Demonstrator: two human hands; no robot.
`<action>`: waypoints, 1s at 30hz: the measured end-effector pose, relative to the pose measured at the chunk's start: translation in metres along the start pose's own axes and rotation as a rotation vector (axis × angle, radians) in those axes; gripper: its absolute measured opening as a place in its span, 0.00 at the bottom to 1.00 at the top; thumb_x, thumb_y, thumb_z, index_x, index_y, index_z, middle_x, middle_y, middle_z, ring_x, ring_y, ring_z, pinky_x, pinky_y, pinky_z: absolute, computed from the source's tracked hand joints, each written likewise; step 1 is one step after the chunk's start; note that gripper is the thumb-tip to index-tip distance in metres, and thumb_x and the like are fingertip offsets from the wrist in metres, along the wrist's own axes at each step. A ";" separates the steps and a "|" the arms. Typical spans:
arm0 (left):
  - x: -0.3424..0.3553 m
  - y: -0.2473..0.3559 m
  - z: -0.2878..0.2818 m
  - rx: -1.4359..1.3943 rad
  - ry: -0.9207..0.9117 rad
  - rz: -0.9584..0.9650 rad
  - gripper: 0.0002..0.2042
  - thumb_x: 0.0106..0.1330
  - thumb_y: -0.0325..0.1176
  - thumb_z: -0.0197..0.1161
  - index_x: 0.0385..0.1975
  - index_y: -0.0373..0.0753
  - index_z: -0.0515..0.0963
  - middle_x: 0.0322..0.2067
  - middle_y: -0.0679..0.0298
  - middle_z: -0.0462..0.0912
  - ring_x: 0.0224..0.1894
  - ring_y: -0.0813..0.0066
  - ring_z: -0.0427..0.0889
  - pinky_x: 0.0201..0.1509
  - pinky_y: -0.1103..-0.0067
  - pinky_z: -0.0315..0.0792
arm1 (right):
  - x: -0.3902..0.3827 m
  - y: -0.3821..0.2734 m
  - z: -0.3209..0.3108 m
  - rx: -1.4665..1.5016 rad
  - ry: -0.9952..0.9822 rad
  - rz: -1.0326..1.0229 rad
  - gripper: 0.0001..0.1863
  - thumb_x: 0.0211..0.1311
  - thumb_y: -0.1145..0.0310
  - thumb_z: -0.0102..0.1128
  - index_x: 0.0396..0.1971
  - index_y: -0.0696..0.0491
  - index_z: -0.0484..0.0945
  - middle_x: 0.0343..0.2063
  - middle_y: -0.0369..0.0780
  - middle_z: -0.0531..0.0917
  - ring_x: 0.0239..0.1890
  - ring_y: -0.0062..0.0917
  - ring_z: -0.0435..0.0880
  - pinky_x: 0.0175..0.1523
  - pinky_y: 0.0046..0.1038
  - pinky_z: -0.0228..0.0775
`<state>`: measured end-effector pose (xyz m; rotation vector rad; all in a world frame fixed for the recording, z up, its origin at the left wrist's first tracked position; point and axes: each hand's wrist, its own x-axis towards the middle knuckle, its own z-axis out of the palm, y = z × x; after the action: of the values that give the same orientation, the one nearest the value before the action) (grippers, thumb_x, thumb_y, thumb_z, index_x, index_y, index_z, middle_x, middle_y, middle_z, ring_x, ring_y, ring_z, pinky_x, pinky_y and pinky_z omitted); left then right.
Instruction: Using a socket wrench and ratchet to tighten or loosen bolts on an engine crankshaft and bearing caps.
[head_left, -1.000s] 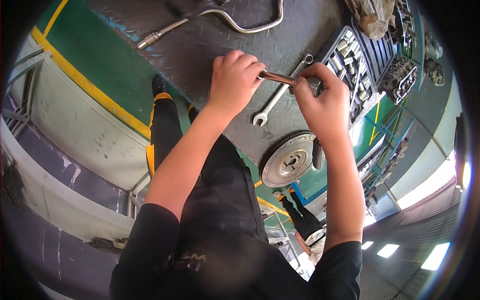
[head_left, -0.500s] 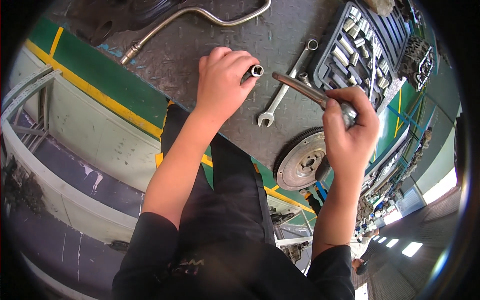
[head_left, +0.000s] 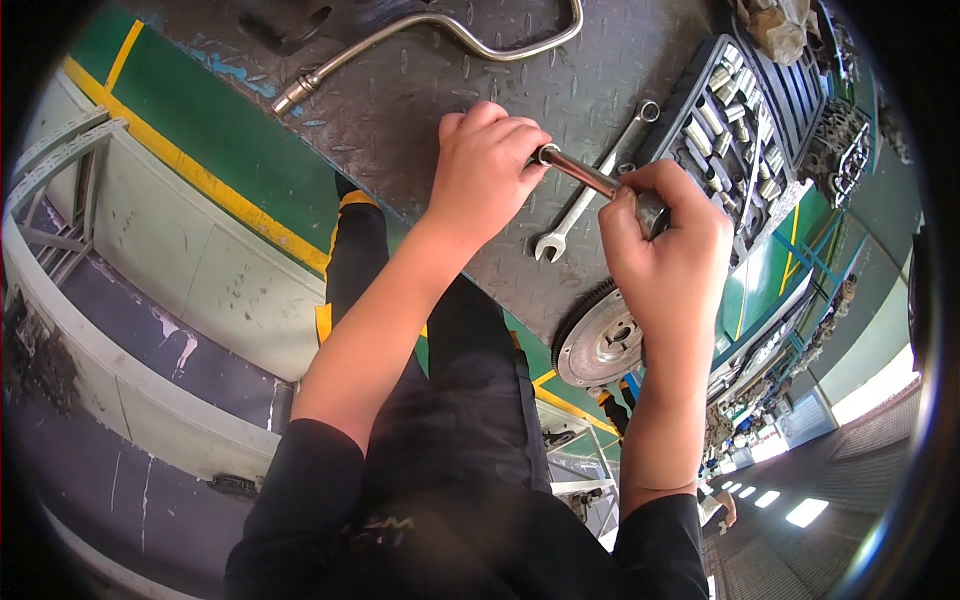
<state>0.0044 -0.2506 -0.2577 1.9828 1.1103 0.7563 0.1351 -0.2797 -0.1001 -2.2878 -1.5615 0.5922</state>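
Above the tabletop (head_left: 400,95), the left hand (head_left: 483,172) grasps a socket (head_left: 545,154) while the right hand (head_left: 672,240) clasps a metal bar (head_left: 588,174).

L hand (head_left: 487,170) grips socket (head_left: 546,154); R hand (head_left: 675,240) holds steel bar (head_left: 588,177), tip at socket, can't tell if seated. Combo wrench (head_left: 582,200) on bench plate (head_left: 385,105), nr open socket case (head_left: 680,150). Toothed disc (head_left: 590,350) by R wrist. Bent rod (head_left: 375,42) up top.
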 end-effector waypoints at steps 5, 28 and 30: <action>0.000 0.001 0.000 -0.010 -0.007 -0.012 0.15 0.44 0.31 0.75 0.34 0.46 0.81 0.38 0.77 0.84 0.44 0.71 0.77 0.49 0.70 0.63 | 0.012 -0.009 -0.008 -0.077 -0.087 -0.018 0.07 0.49 0.69 0.63 0.25 0.58 0.79 0.18 0.49 0.78 0.21 0.44 0.80 0.28 0.37 0.71; 0.034 0.041 0.029 -0.747 0.010 0.097 0.07 0.47 0.36 0.64 0.18 0.44 0.72 0.17 0.57 0.77 0.23 0.54 0.80 0.24 0.65 0.72 | 0.000 -0.035 0.015 -0.133 -0.003 0.110 0.07 0.52 0.69 0.62 0.27 0.56 0.75 0.24 0.48 0.81 0.27 0.46 0.82 0.33 0.40 0.74; 0.037 0.040 0.026 -0.707 -0.036 0.130 0.07 0.47 0.36 0.64 0.18 0.44 0.73 0.17 0.57 0.77 0.22 0.54 0.80 0.24 0.66 0.72 | 0.002 -0.036 0.016 -0.120 0.004 0.144 0.08 0.52 0.69 0.62 0.27 0.57 0.76 0.23 0.48 0.81 0.27 0.46 0.83 0.33 0.40 0.75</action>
<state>0.0593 -0.2400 -0.2346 1.4574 0.5730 1.0078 0.0988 -0.2643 -0.0972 -2.5052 -1.4762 0.5419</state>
